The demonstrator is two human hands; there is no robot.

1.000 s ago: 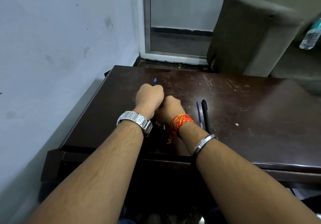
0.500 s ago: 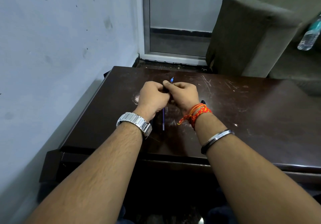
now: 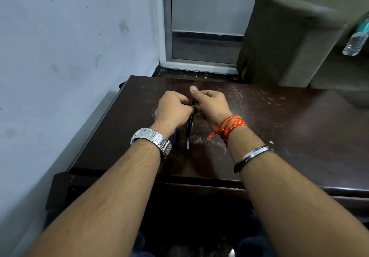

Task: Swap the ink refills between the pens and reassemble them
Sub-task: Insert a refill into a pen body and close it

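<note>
Both my hands meet over the dark wooden table. My left hand is closed on the middle of a dark pen, whose printed barrel slants down toward me to a bluish end. My right hand pinches the pen's far end, and a small blue tip pokes out beyond the thumb. A second dark, pen-like piece lies on the table, partly under my left wrist. Whether the tip belongs to a refill or to the pen's nose is hidden by my fingers.
A pale wall runs close along the table's left side. A grey sofa stands behind the table at right, with a plastic water bottle on it. A door frame is straight ahead.
My right hand has moved from beside the left fist up to the pen's far end. The pen's lower barrel now shows between my wrists. The two pens seen at right are covered by my right wrist.
</note>
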